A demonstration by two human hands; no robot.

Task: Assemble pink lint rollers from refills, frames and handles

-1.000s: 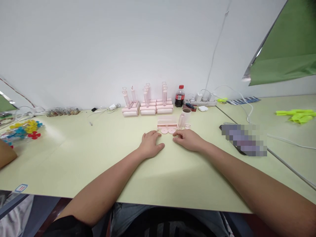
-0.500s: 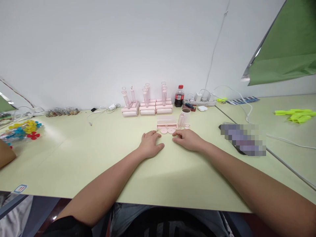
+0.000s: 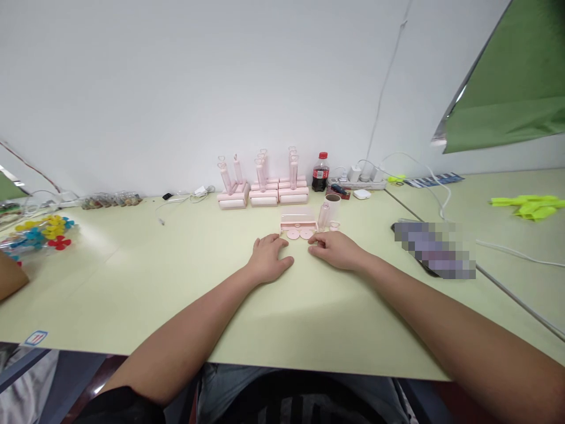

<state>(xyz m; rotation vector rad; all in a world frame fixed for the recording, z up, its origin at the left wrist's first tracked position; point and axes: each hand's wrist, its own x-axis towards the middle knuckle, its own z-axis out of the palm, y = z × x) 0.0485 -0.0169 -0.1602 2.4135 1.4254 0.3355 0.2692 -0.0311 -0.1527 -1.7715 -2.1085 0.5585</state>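
Observation:
My left hand (image 3: pixel 268 259) lies flat on the table with its fingers and thumb apart, holding nothing. Opposite it rests my right hand (image 3: pixel 338 250), its fingers loosely bent, thumb a little apart, and no object visible in it. Just beyond both hands are two round pink discs (image 3: pixel 293 234), side by side in front of a pink casing (image 3: pixel 286 225) with a clear cover (image 3: pixel 296 214). Behind my right hand stand a clear pink tube (image 3: pixel 323 215) and a white roll (image 3: pixel 333 204) with a hollow core. A small pink heart-topped piece (image 3: pixel 334 225) sits close to its knuckles.
Along the wall stand several pink roller units (image 3: pixel 263 197) with upright handles, a cola bottle (image 3: pixel 321 174) and a power strip (image 3: pixel 375 184). A phone-like object (image 3: pixel 432 250), partly pixelated, lies to the right. Bagged colourful plastic flowers (image 3: pixel 55 229) and another person's arm (image 3: pixel 11 275) are at left.

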